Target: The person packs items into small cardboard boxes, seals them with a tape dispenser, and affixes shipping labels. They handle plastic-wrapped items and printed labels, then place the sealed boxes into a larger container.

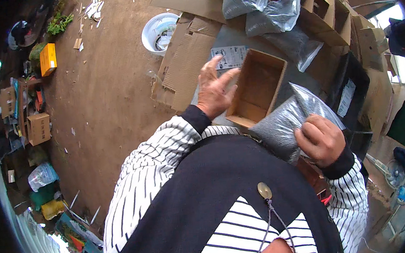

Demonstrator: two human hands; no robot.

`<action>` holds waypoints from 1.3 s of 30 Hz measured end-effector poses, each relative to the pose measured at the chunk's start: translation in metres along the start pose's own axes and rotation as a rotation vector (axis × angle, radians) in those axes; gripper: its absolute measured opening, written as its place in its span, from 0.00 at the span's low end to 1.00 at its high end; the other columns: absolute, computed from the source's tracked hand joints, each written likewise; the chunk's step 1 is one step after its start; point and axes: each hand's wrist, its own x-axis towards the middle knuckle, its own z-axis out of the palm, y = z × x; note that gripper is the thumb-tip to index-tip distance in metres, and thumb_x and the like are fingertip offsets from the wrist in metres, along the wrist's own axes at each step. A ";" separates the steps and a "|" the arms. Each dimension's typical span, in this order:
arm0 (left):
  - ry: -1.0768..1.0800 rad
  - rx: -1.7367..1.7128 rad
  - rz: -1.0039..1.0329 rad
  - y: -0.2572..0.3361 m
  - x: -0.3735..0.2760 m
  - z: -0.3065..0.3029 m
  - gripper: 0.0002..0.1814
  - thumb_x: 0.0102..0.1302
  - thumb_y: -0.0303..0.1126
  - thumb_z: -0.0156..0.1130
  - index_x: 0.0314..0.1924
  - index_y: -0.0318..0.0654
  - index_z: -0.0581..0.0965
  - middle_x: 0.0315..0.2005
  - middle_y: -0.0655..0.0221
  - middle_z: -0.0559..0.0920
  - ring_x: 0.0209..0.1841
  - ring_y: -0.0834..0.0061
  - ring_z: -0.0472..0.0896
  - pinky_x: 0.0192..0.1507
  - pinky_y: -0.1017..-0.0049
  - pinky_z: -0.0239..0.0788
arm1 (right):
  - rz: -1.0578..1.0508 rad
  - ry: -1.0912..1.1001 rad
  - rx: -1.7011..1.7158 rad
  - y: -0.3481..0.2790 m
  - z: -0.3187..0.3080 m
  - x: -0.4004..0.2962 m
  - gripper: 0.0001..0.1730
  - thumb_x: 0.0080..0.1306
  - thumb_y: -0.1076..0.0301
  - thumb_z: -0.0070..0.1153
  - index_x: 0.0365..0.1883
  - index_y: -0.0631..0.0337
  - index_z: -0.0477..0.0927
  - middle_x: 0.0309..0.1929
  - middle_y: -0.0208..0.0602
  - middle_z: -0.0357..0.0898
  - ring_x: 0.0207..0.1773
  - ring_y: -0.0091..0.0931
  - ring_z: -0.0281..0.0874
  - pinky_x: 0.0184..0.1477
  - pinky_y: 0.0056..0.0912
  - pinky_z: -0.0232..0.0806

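My right hand point(321, 138) grips a clear plastic bag point(278, 127) filled with dark grey granules, pinching it near its gathered upper part. The bag is close to my body, beside the near right corner of an open cardboard box point(259, 80). Nothing shows inside the box but its brown bottom. My left hand point(215, 87) is at the box's left side with fingers apart and holds nothing; whether it touches the box edge I cannot tell. Beyond that hand, a printed sheet point(231, 56) lies on the grey work surface point(227, 37).
Several more filled plastic bags point(274, 15) lie at the far right. Open cardboard boxes point(322, 7) are stacked behind them. Flattened cardboard point(191, 58) covers the left side, next to a white bucket point(160, 31). A black case point(351, 88) with a label stands at right.
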 end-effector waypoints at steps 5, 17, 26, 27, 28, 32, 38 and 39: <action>-0.373 -0.207 -0.128 -0.003 -0.011 0.016 0.28 0.56 0.31 0.70 0.59 0.50 0.77 0.66 0.55 0.65 0.56 0.53 0.78 0.53 0.63 0.76 | 0.101 -0.068 -0.021 -0.005 -0.013 -0.016 0.14 0.48 0.74 0.60 0.35 0.65 0.80 0.32 0.40 0.75 0.41 0.36 0.80 0.46 0.40 0.78; -0.378 -0.378 0.029 -0.012 0.002 0.045 0.21 0.67 0.32 0.62 0.59 0.39 0.75 0.58 0.56 0.75 0.61 0.54 0.74 0.61 0.64 0.69 | 0.022 0.026 0.041 0.008 0.009 -0.008 0.10 0.43 0.69 0.58 0.26 0.59 0.76 0.26 0.34 0.65 0.36 0.31 0.75 0.38 0.33 0.73; -0.536 -0.459 -0.206 0.000 0.014 0.040 0.21 0.65 0.23 0.61 0.59 0.40 0.76 0.51 0.62 0.80 0.46 0.68 0.82 0.49 0.72 0.75 | 0.078 0.325 -0.079 0.058 0.124 -0.007 0.06 0.54 0.66 0.56 0.21 0.56 0.74 0.33 0.33 0.74 0.42 0.33 0.76 0.50 0.45 0.69; -0.592 -0.421 -0.163 -0.004 0.013 0.039 0.20 0.66 0.24 0.60 0.58 0.41 0.77 0.51 0.61 0.80 0.48 0.65 0.82 0.49 0.71 0.75 | 0.119 0.407 -0.123 0.058 0.135 -0.010 0.06 0.55 0.66 0.56 0.22 0.55 0.75 0.34 0.33 0.75 0.43 0.34 0.77 0.52 0.48 0.68; -0.574 -0.416 -0.103 -0.009 0.010 0.037 0.18 0.66 0.25 0.61 0.56 0.41 0.78 0.51 0.59 0.81 0.48 0.60 0.82 0.49 0.68 0.75 | 0.287 -0.073 -0.134 0.055 0.144 -0.014 0.04 0.57 0.66 0.55 0.26 0.55 0.77 0.37 0.34 0.77 0.46 0.34 0.78 0.54 0.50 0.67; -0.277 -0.279 -0.013 -0.032 0.002 0.026 0.11 0.63 0.24 0.61 0.46 0.40 0.80 0.44 0.59 0.83 0.47 0.56 0.81 0.51 0.65 0.74 | 0.557 -0.040 -0.040 0.024 0.152 -0.031 0.13 0.60 0.69 0.53 0.43 0.56 0.82 0.46 0.36 0.82 0.51 0.34 0.80 0.59 0.50 0.65; -0.016 0.046 -0.122 -0.075 0.039 0.016 0.21 0.58 0.32 0.70 0.53 0.40 0.78 0.52 0.59 0.77 0.57 0.55 0.74 0.59 0.62 0.67 | 0.661 -0.202 0.140 -0.003 0.170 -0.017 0.18 0.60 0.69 0.54 0.49 0.53 0.82 0.55 0.40 0.77 0.60 0.39 0.72 0.59 0.45 0.67; -0.050 0.122 -0.140 -0.075 0.047 0.019 0.24 0.57 0.34 0.71 0.54 0.40 0.77 0.53 0.58 0.75 0.58 0.55 0.72 0.60 0.62 0.67 | 0.667 -0.175 0.100 -0.004 0.175 -0.014 0.16 0.61 0.68 0.52 0.48 0.53 0.81 0.54 0.40 0.77 0.59 0.38 0.72 0.59 0.45 0.66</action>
